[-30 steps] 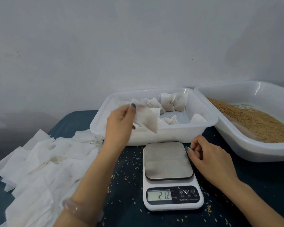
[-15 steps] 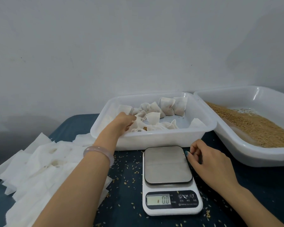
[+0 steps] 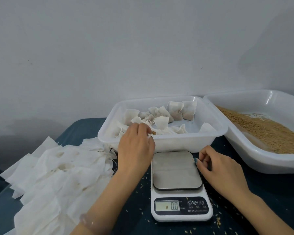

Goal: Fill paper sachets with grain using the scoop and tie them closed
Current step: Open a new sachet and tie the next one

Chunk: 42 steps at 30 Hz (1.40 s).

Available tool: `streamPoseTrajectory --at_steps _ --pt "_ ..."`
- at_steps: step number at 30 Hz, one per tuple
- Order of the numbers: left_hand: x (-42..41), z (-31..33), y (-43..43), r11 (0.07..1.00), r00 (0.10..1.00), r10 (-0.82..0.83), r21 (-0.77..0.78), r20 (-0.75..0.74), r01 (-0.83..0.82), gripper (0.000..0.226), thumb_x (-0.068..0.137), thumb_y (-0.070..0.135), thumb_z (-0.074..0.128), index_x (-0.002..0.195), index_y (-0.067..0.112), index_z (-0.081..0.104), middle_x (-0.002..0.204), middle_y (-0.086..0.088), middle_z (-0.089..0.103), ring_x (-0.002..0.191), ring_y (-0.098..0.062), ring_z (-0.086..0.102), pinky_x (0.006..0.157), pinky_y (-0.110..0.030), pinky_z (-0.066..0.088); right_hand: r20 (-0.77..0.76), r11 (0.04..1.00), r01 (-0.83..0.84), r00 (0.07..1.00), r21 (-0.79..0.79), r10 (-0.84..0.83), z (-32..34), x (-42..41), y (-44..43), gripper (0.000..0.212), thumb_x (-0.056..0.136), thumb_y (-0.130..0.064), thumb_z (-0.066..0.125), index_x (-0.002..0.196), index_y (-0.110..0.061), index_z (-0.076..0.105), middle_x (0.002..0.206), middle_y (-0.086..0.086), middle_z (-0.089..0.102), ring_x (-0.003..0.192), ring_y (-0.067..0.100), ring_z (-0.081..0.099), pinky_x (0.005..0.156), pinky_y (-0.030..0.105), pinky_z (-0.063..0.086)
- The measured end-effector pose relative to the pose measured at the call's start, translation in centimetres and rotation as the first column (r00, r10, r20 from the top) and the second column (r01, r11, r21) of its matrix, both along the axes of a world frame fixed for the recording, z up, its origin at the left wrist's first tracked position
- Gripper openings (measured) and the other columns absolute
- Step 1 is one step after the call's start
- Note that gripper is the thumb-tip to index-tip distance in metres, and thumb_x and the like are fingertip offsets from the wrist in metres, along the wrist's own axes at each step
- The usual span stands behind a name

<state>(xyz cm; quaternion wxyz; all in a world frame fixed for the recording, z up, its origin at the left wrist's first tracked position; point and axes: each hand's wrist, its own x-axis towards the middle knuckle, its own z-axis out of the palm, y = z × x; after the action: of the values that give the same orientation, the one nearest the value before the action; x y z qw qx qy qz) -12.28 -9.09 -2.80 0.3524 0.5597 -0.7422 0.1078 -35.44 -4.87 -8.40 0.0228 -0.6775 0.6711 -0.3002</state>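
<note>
On the dark blue surface (image 3: 270,190), a white kitchen scale (image 3: 177,187) sits between the two hands, its display reading 0.0. Behind it a white tray (image 3: 185,145) holds tied sachets (image 3: 182,110), and just beside it on the right a second tray (image 3: 270,164) holds loose grain (image 3: 268,133). The left hand (image 3: 136,148) hangs over the first tray's near rim, fingertips curled down among the sachets; I cannot tell whether they pinch one. The right hand (image 3: 222,170) rests just beside the scale's platform, fingers loosely curled and holding nothing. Flat empty sachets (image 3: 58,168) lie heaped at the left
</note>
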Motion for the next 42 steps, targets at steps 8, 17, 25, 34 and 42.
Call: streamPoseTrajectory --at_steps 8,17,25,34,42 --pt "5.2 -1.0 2.8 0.890 0.817 0.239 0.219 0.524 -0.401 0.022 0.098 0.039 0.046 0.110 0.025 0.058 0.113 0.004 0.060 0.110 -0.020 0.054 0.083 -0.032 0.042 0.011 1.000 -0.006 1.000 0.007 0.006 0.1 0.0 0.1 0.026 0.086 -0.041 0.065 0.077 -0.043 0.041 0.061 -0.019 0.055 0.079 -0.010 0.054 0.046 0.017 0.030" --pt "11.3 -1.3 0.1 0.579 0.694 0.449 0.408 0.563 -0.706 0.018 0.102 0.020 0.041 0.115 0.015 0.052 0.113 0.000 0.057 0.111 -0.020 0.057 0.074 -0.027 0.035 0.021 1.000 0.004 1.000 -0.001 -0.004 0.1 -0.1 0.1 0.026 0.085 -0.041 0.066 0.079 -0.043 0.041 0.066 -0.022 0.057 0.076 -0.009 0.055 0.046 0.018 0.032" --pt "11.1 -0.1 0.4 0.594 0.653 0.534 0.312 0.537 -0.742 0.017 0.088 0.005 0.050 0.086 0.022 0.051 0.074 0.005 0.040 0.060 -0.009 0.036 0.054 -0.023 0.029 0.001 1.000 0.003 1.000 0.002 -0.003 0.1 -0.1 0.0 0.027 0.087 -0.041 0.066 0.079 -0.043 0.041 0.062 -0.020 0.055 0.079 -0.010 0.054 0.047 0.016 0.030" --pt "12.5 -1.5 0.3 0.547 0.735 0.510 0.491 0.447 -0.678 0.032 0.104 0.039 0.036 0.113 0.015 0.055 0.110 -0.002 0.058 0.106 -0.024 0.054 0.076 -0.030 0.038 -0.004 1.000 0.009 1.000 0.010 -0.009 0.1 -0.1 0.1 0.024 0.087 -0.042 0.065 0.080 -0.040 0.043 0.062 -0.020 0.055 0.067 -0.006 0.055 0.047 0.017 0.031" --pt "11.9 -0.4 0.9 0.654 0.735 0.575 0.338 0.360 -0.677 0.023 0.086 0.003 0.048 0.069 0.018 0.051 0.071 0.003 0.044 0.061 -0.014 0.039 0.056 -0.025 0.028 -0.009 1.000 0.008 1.000 0.013 -0.007 0.1 -0.1 0.0 0.025 0.087 -0.042 0.066 0.079 -0.042 0.042 0.063 -0.020 0.055 0.068 -0.007 0.055 0.047 0.016 0.031"
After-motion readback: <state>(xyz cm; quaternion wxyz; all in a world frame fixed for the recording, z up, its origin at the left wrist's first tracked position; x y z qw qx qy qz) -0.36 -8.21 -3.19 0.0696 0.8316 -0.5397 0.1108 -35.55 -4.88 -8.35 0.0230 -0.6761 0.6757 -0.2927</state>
